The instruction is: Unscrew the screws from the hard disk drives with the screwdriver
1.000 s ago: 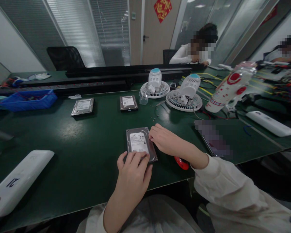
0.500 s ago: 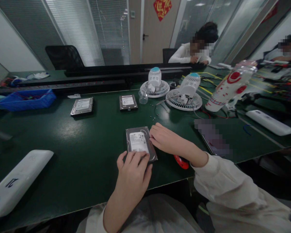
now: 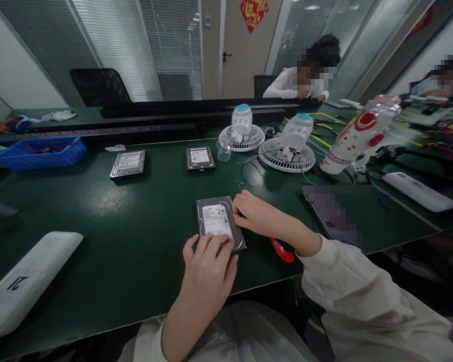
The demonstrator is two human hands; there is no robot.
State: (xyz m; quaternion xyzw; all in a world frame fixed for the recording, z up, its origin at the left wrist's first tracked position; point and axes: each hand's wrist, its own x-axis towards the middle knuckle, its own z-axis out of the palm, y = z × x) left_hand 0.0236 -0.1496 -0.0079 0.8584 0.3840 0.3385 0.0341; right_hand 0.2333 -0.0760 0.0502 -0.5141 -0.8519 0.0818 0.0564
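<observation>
A hard drive (image 3: 215, 216) with a white label lies flat on the green table in front of me. My left hand (image 3: 207, 264) rests palm down over its near end, fingers apart, with fingertips touching the top. At the drive's upper right edge, my right hand (image 3: 251, 211) is closed with fingers curled together. Whatever those fingers pinch, if anything, is hidden. Beneath my right forearm a red-handled object (image 3: 282, 250) shows in part. Several tiny screw-like pieces (image 3: 238, 184) lie beyond the drive.
Two more hard drives, one at left (image 3: 128, 164) and one mid-table (image 3: 200, 158), lie farther back. Near them stand a clear cup (image 3: 223, 151) and two white fans (image 3: 241, 131). A phone (image 3: 328, 216) and a bottle (image 3: 357, 133) are at right, a blue bin (image 3: 45, 153) at left.
Both hands stay in nearly the same places at the hard drive. The right hand's fingers shift only slightly at the drive's edge.
</observation>
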